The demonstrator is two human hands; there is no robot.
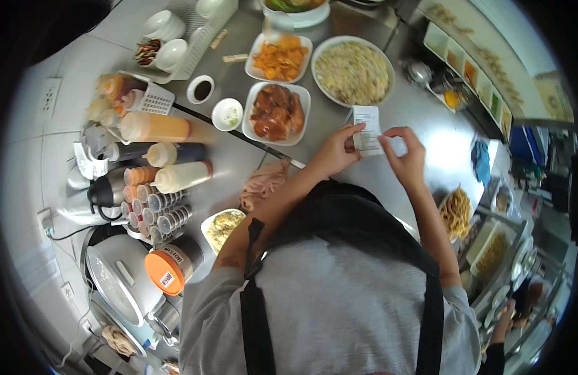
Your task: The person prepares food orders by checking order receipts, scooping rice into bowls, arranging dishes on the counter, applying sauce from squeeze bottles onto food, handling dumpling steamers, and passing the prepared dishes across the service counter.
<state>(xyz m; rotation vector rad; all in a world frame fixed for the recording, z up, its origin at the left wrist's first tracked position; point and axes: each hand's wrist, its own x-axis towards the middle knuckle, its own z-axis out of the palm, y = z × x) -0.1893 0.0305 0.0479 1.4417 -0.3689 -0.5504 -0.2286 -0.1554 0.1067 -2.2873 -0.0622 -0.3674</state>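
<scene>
A small white printed slip (366, 132) is held upright above the steel counter (333, 134). My left hand (339, 150) pinches its left edge between thumb and fingers. At its right edge, my right hand (405, 155) has thumb and forefinger bent toward the paper, with a pale piece of paper between them. Just beyond the slip lies a round plate of fried rice (353, 70). Left of that are a square white dish of glazed meat (276, 114) and another dish of orange cubes (281, 59).
Small bowls of dark sauce (201, 90) and chopped greens (227, 115) stand left of the dishes. Squeeze bottles (154, 127), lidded cups and a hoisin tub (173, 269) line the left side. Noodles (456, 214) are at right. Another person's arm (503, 322) shows at lower right.
</scene>
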